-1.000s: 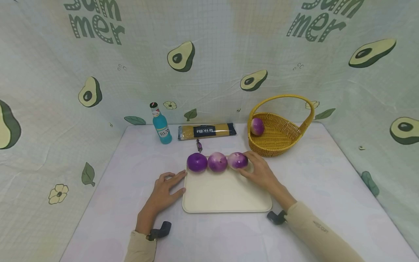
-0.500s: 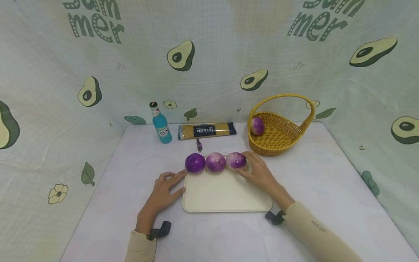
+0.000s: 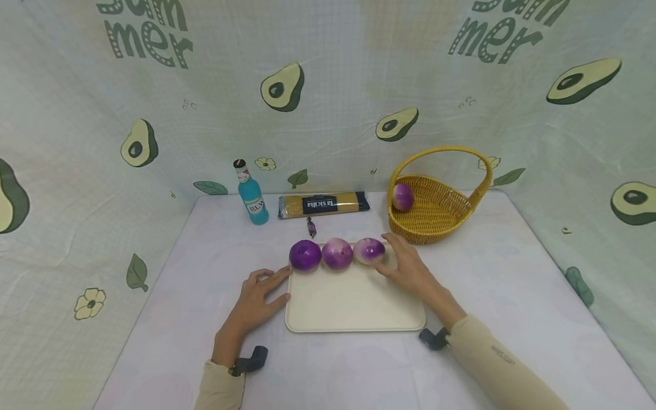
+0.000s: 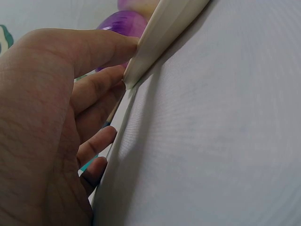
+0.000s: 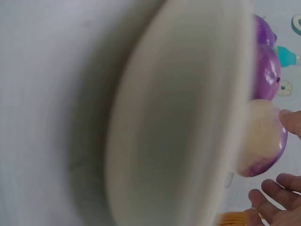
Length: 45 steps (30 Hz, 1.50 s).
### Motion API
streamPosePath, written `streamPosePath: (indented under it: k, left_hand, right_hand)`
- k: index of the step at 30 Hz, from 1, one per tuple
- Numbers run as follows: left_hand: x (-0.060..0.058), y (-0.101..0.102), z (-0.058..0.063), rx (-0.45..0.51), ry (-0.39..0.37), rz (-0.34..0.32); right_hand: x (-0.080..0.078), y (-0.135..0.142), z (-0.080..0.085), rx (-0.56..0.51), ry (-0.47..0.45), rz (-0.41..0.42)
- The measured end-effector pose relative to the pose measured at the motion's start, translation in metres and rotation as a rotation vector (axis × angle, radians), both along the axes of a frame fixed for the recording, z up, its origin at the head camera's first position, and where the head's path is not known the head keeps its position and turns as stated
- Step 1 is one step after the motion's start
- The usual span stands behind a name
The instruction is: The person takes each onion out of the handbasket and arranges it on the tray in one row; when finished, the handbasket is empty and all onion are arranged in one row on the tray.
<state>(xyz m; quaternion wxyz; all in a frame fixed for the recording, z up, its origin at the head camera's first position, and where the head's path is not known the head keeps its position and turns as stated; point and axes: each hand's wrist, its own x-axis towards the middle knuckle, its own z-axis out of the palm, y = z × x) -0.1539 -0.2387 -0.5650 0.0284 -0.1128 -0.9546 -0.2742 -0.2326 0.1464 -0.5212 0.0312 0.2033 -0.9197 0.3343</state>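
Note:
Three round, glossy purple-and-white vegetables stand in a row along the far edge of a cream rectangular tray [image 3: 353, 307]: a deep purple one [image 3: 305, 255], a paler middle one [image 3: 337, 254] and a right one [image 3: 369, 251]. My right hand [image 3: 407, 267] is spread beside the right one. In the right wrist view its thumb [image 5: 291, 121] lies at that vegetable's side, while the other fingers [image 5: 275, 190] are apart from it. At the tray's left edge, my left hand [image 3: 258, 299] rests its thumb and fingertips against the rim, fingers loosely extended.
A yellow wicker basket [image 3: 435, 219] with a tall handle stands at the back right, another purple-and-white vegetable [image 3: 402, 197] inside. Behind the tray lie a pasta packet [image 3: 323, 204] and a small wrapped candy [image 3: 311, 227]. A blue bottle [image 3: 253, 196] stands at the back left.
The row of vegetables has shifted slightly left on the tray. My right hand's fingers have since spread away from the right vegetable. My left hand has stayed at the rim.

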Motion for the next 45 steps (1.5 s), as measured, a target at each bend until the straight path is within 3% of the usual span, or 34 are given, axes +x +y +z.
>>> streamPosePath:
  k: [14, 25, 32, 45]
  left_hand:
    - [0.0, 0.001, 0.007, -0.008, -0.01, 0.009]
    - [-0.002, 0.002, 0.007, 0.011, -0.008, -0.013]
    - [-0.001, 0.003, 0.007, 0.021, 0.002, -0.016]
    - [0.0, 0.001, -0.004, 0.022, 0.027, -0.004]
  right_hand:
    - [-0.005, 0.018, 0.028, -0.006, 0.129, -0.033]
    - [-0.014, 0.037, 0.035, 0.035, 0.069, -0.09]
    - [-0.022, 0.047, 0.041, 0.041, 0.083, -0.111]
    - [-0.035, 0.056, 0.043, 0.036, 0.072, -0.136]
